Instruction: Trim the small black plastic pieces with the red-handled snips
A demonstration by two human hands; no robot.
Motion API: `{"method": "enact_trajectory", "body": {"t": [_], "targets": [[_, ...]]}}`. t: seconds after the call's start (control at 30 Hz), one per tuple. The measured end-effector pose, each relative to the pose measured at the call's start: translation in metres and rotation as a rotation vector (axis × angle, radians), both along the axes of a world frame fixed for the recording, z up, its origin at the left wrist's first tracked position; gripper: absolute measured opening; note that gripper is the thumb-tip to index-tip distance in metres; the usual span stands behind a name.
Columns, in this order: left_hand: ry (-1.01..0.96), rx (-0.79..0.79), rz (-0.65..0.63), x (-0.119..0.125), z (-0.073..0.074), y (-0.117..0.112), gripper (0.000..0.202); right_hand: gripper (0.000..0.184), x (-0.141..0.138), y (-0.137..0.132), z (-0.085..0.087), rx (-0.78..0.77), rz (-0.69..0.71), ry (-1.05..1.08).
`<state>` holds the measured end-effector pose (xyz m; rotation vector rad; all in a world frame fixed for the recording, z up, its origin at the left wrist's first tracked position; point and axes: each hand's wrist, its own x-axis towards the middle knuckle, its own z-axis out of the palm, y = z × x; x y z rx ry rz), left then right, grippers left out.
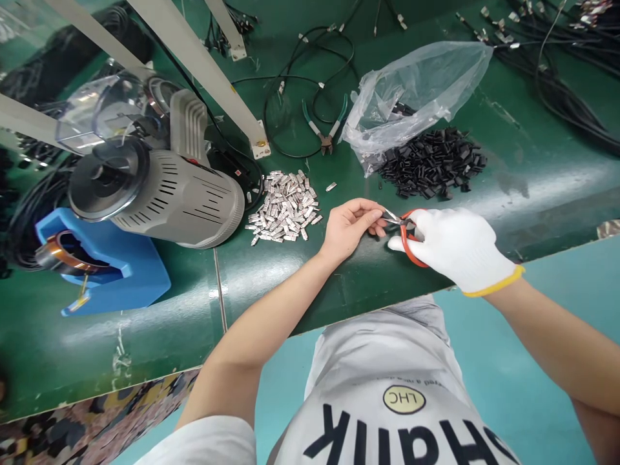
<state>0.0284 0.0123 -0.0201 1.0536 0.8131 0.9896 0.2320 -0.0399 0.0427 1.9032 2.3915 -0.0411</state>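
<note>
Table (533, 194): green bench top; everything listed lies on it.
Machine (169, 187): grey ribbed housing, far left, just beside the blue tray (121, 271).
Bag (416, 90): clear plastic, beyond the hands, touching the black parts heap (431, 165).
Metal clips (285, 208): silver heap between machine and left hand.
Right hand (458, 247): white-gloved, closed round the red-handled cutter (405, 248) at the near table edge.
Left hand (349, 226): bare, fingertips pinched at the cutter's tip; pinched item too small to identify.

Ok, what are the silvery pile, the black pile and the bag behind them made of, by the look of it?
Silvery pile: bright, reflective small pieces, likely bare or plated metal.
Black pile: dull, dark small pieces, probably plastic, though rubber can't be ruled out.
Bag: thin clear plastic film, see-through, crinkled and glossy.
</note>
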Motion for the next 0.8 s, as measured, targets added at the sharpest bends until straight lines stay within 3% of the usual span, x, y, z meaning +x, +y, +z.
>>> {"method": "enact_trajectory", "body": {"t": [0.8], "targets": [[-0.031,0.014,0.023,0.0001,0.0021,-0.0001,0.04,0.063,-0.0058,0.0015,-0.0005,0.007,0.015,-0.052]]}}
